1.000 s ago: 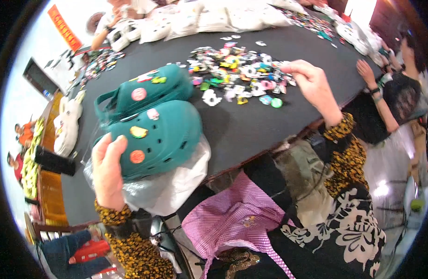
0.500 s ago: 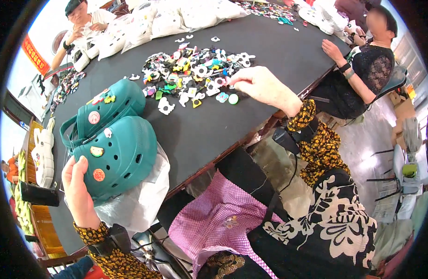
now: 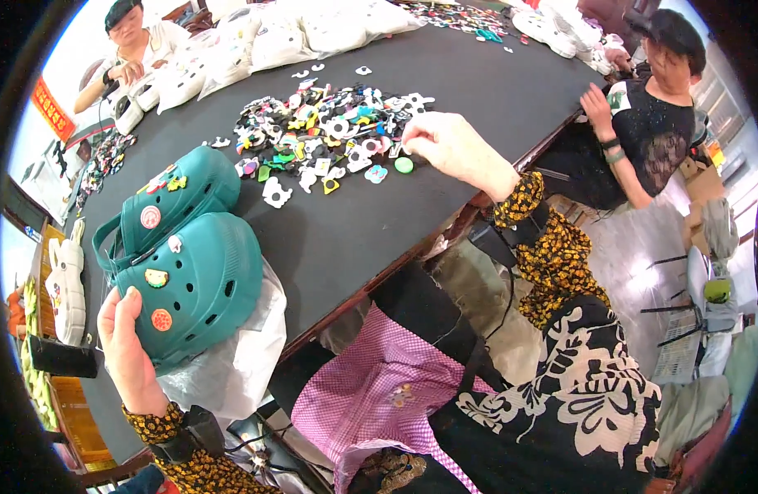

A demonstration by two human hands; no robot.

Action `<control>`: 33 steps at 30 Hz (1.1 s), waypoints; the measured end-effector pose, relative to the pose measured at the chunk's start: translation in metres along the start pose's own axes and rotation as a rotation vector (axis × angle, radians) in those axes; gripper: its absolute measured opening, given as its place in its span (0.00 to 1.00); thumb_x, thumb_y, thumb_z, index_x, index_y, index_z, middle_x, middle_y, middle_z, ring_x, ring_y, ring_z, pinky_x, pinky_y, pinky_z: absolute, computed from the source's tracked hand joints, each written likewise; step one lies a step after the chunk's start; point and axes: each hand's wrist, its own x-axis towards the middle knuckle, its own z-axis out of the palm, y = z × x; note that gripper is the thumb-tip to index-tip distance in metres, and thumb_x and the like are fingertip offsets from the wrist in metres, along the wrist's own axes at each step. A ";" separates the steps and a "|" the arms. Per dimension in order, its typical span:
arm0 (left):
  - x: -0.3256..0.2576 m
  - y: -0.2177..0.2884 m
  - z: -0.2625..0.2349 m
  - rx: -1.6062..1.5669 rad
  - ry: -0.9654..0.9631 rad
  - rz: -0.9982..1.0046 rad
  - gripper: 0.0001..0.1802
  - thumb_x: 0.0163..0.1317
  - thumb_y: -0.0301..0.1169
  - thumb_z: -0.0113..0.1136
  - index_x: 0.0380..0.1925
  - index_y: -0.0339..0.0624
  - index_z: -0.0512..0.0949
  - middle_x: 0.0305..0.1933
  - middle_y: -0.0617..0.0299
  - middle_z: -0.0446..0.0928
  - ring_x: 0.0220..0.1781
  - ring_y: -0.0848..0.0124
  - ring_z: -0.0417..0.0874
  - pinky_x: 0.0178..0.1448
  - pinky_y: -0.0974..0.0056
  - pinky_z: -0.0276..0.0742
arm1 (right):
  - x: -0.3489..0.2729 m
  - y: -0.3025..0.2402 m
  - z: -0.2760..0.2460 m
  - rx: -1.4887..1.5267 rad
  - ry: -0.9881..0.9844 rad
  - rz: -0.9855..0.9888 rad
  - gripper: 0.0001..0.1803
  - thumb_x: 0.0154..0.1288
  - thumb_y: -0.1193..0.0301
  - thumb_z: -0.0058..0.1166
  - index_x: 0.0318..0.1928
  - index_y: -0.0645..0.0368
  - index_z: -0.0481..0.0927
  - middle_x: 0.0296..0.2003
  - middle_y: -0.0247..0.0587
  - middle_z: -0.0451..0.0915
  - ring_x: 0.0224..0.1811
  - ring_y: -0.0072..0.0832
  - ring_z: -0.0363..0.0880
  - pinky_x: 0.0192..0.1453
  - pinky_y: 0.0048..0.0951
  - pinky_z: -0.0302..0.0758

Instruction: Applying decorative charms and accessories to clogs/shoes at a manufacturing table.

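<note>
My left hand [image 3: 128, 346] grips the near edge of a teal foam clog [image 3: 199, 284] that carries several small charms. A second teal clog [image 3: 177, 198] lies just beyond it, touching it. Both rest on a black table [image 3: 379, 230]. My right hand [image 3: 449, 146] reaches over the right edge of a heap of small colourful shoe charms [image 3: 321, 132], its fingers bent down at the pile. Whether it pinches a charm is hidden by the fingers. A green round charm [image 3: 404, 165] lies just left of that hand.
A clear plastic bag [image 3: 231, 362] hangs under the near clog at the table edge. White clogs [image 3: 297, 37] are piled along the far side. One person [image 3: 136, 45] works at the far left and another [image 3: 655, 107] at the right. More charms [image 3: 461, 12] lie at the far end.
The view has swung, shifting the table leftward and upward. My right hand stays at the charm pile's right edge. My left hand keeps hold of the near clog.
</note>
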 end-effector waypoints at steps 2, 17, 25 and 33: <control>0.001 0.000 -0.001 -0.003 0.021 -0.017 0.20 0.60 0.30 0.63 0.51 0.33 0.73 0.46 0.61 0.79 0.47 0.77 0.77 0.55 0.71 0.71 | 0.001 0.001 -0.006 0.041 0.120 -0.007 0.08 0.59 0.73 0.53 0.37 0.63 0.80 0.30 0.43 0.81 0.33 0.28 0.78 0.42 0.27 0.74; 0.005 -0.005 -0.009 0.024 -0.026 0.007 0.18 0.62 0.28 0.60 0.51 0.33 0.73 0.47 0.61 0.78 0.49 0.77 0.76 0.57 0.71 0.70 | -0.016 0.014 -0.007 -0.072 -0.036 -0.005 0.11 0.53 0.69 0.57 0.37 0.60 0.81 0.31 0.46 0.80 0.36 0.39 0.80 0.43 0.36 0.76; 0.002 -0.001 -0.003 0.042 -0.019 0.017 0.17 0.63 0.31 0.59 0.49 0.34 0.75 0.46 0.60 0.79 0.48 0.73 0.78 0.55 0.69 0.72 | -0.015 0.010 -0.004 0.061 0.081 0.019 0.09 0.64 0.73 0.51 0.42 0.62 0.79 0.29 0.41 0.79 0.32 0.25 0.77 0.40 0.26 0.74; 0.003 -0.002 -0.004 0.000 -0.065 0.006 0.18 0.62 0.30 0.61 0.50 0.33 0.74 0.45 0.60 0.79 0.47 0.76 0.77 0.55 0.71 0.71 | -0.008 0.011 -0.005 0.004 0.101 -0.015 0.10 0.67 0.71 0.47 0.43 0.62 0.79 0.29 0.43 0.80 0.28 0.26 0.75 0.36 0.28 0.73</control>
